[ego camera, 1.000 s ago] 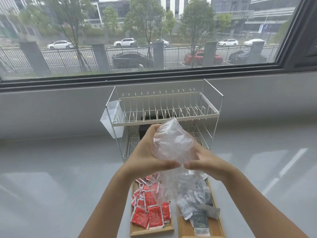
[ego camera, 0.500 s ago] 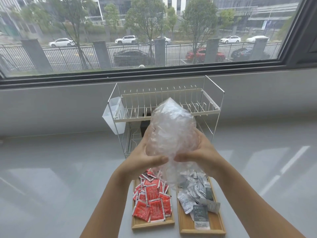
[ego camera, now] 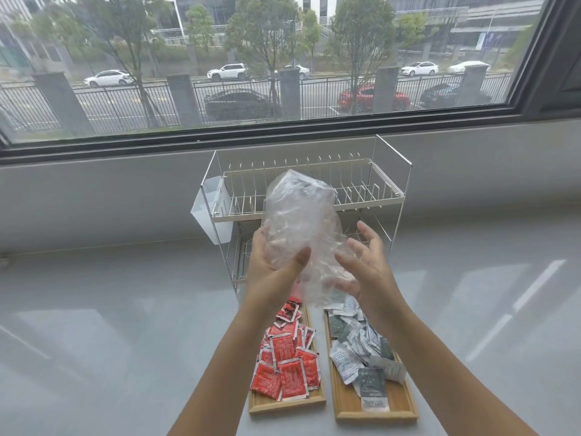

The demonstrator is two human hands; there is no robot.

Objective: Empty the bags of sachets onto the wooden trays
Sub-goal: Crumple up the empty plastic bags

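A crumpled clear plastic bag is held up above two wooden trays; no sachets show inside it. My left hand grips its left side with thumb and fingers closed on the film. My right hand is at the bag's right side with fingers spread, touching the film but not clamped. The left wooden tray holds a pile of red sachets. The right wooden tray holds grey, white and dark green sachets.
A white wire dish rack with two tiers stands right behind the trays, with a white plastic cup hung on its left side. Everything sits on a glossy grey counter below a wide window.
The bag has been lifted and bunched upward. My right hand has loosened from a pinch to spread fingers. The camera view has tilted so the trays sit fully in view.
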